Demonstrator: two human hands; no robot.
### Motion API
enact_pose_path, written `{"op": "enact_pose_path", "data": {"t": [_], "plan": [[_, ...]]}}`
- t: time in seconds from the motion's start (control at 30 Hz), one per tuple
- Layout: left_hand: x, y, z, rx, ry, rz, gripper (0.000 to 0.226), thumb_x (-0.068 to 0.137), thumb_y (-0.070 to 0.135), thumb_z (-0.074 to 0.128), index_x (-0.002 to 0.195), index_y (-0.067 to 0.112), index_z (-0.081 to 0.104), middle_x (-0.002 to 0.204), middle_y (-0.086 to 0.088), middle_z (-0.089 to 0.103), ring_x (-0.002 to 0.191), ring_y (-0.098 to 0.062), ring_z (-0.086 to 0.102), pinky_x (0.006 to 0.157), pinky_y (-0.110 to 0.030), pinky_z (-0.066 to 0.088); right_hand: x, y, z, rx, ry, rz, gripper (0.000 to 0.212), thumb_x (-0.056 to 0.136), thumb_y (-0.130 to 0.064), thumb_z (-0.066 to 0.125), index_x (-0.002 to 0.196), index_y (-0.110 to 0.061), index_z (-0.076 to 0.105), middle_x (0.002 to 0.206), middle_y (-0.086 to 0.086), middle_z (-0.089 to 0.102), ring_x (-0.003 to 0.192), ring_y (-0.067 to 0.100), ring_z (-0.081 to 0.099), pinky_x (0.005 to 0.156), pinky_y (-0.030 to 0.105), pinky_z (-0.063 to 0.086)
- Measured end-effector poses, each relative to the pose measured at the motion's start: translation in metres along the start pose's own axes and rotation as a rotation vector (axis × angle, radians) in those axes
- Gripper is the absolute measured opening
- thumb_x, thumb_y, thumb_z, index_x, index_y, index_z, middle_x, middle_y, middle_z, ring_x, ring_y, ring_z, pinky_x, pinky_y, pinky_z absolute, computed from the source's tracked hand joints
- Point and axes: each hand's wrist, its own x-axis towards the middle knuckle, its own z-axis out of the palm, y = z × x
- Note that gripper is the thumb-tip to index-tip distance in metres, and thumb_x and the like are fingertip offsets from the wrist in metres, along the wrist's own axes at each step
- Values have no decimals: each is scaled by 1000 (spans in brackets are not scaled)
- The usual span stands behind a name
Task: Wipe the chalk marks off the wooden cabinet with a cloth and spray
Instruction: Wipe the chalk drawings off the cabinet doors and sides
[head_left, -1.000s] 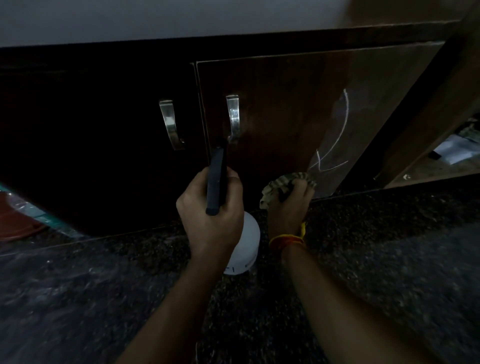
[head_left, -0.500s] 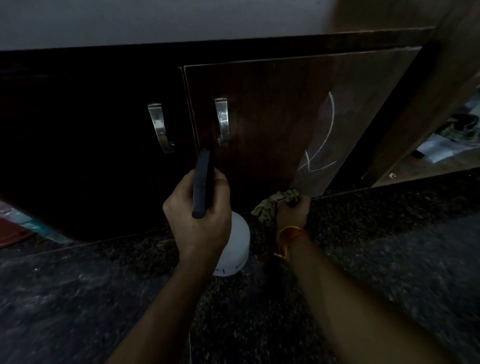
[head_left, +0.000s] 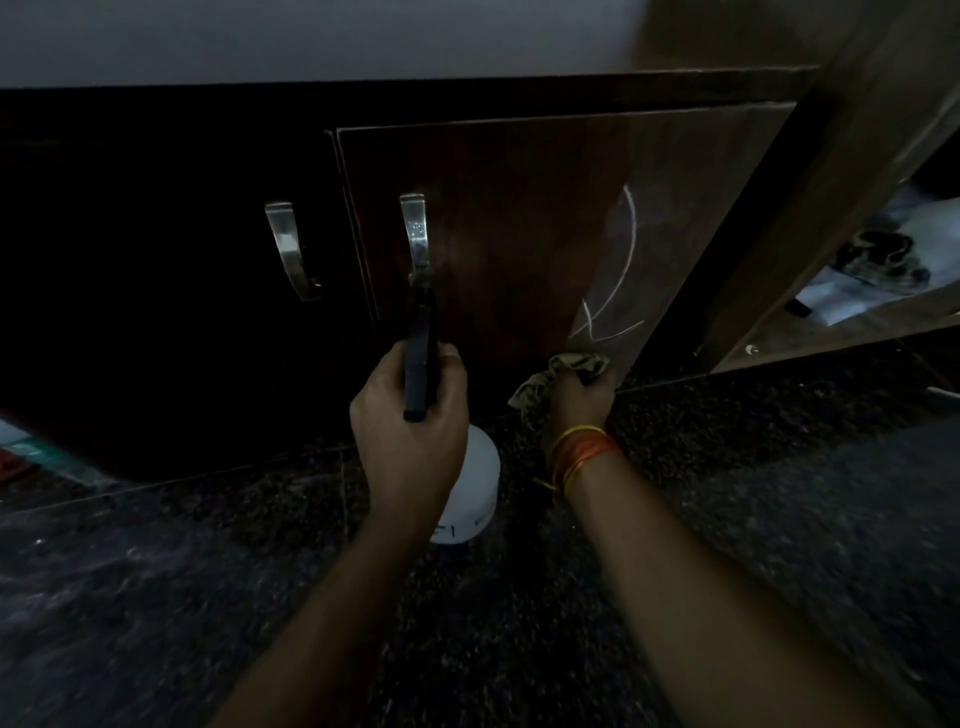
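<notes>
Two bare hands are working low before a dark brown wooden cabinet standing on a dark speckled stone floor. White chalk marks, a long curved stroke crossing shorter lines, are showing on the lower right part of the cabinet's right-hand door, which is carrying a curved silver metal handle; a matching silver handle is sitting on the darker door beside it. At the far right, an open wooden shelf is holding pale, blurred items. The left hand is keeping its grip clamped around a white plastic spray bottle with a black trigger head, the nozzle pointing at the door just below the handle. The right hand, wearing orange and yellow thread bands at the wrist, is gripping a crumpled olive-beige cloth tightly, pressing it at the door's bottom edge, just under the chalk marks.
</notes>
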Motion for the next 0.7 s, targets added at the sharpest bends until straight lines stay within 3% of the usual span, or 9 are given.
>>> {"op": "enact_pose_path", "data": {"t": [0.07, 0.13, 0.17, 0.2, 0.27, 0.37, 0.53, 0.63, 0.7], "plan": [[-3, -1, 5, -11, -31, -10, 33, 95, 30, 54, 64, 24, 44, 54, -1, 43, 48, -23, 43, 46, -36, 37, -3, -3, -1, 5, -45, -116, 28, 83, 16, 45, 95, -6, 58, 79, -1, 56, 57, -5, 56, 61, 14, 47], [-6, -1, 11, -14, -55, -24, 28, 96, 29, 55, 71, 17, 49, 61, -10, 46, 54, -29, 48, 51, -41, 40, -9, -1, -5, -38, -138, -138, 50, 85, 14, 46, 131, -5, 45, 99, -6, 56, 76, -15, 58, 72, 5, 45], [-8, -2, 14, -12, -65, -31, 26, 97, 29, 55, 75, 16, 50, 64, -12, 48, 57, -29, 50, 53, -43, 41, -12, 2, -8, -62, -215, -119, 63, 87, 13, 46, 143, -7, 29, 115, -4, 54, 96, -14, 57, 85, 9, 47], [-10, -2, 16, -12, -76, -39, 24, 97, 30, 55, 77, 16, 51, 66, -10, 48, 59, -28, 50, 54, -42, 41, -15, 4, -11, -94, -290, -99, 72, 88, 13, 46, 148, -11, 15, 135, 2, 46, 119, -1, 51, 101, 22, 43], [-15, -3, 20, -26, -102, -58, 19, 97, 30, 55, 82, 18, 53, 71, -6, 49, 63, -25, 51, 58, -39, 41, -14, 10, -15, -152, -382, -53, 80, 90, 12, 44, 149, -16, -3, 155, 11, 21, 140, 24, 31, 116, 44, 28], [-21, -5, 25, -23, -118, -91, 17, 96, 34, 55, 91, 17, 56, 79, -8, 53, 69, -23, 54, 62, -34, 41, -2, 9, -20, -207, -405, 47, 83, 91, 11, 41, 149, -17, -12, 157, 14, 16, 140, 31, 29, 115, 49, 27], [-24, 1, 27, -60, -141, -121, 20, 94, 37, 56, 99, 18, 58, 91, -12, 59, 83, -28, 63, 75, -48, 54, 21, -1, -28, -20, -328, 296, 79, 91, 11, 34, 150, -29, 0, 147, 9, 34, 127, 33, 42, 105, 51, 38], [-21, 4, 25, -88, -163, -136, 18, 94, 34, 57, 104, 18, 56, 95, -12, 59, 87, -29, 64, 79, -52, 53, 19, -15, -17, 63, -243, 206, 75, 90, 11, 36, 150, -23, 10, 141, 18, 43, 107, 26, 50, 98, 49, 43], [-18, 5, 25, -92, -183, -137, 19, 94, 33, 57, 108, 20, 55, 101, -12, 60, 91, -31, 64, 81, -52, 52, 19, -20, -13, 2, -222, 106, 77, 88, 9, 41, 151, -20, 5, 144, 15, 40, 115, 24, 49, 103, 42, 42]]}}
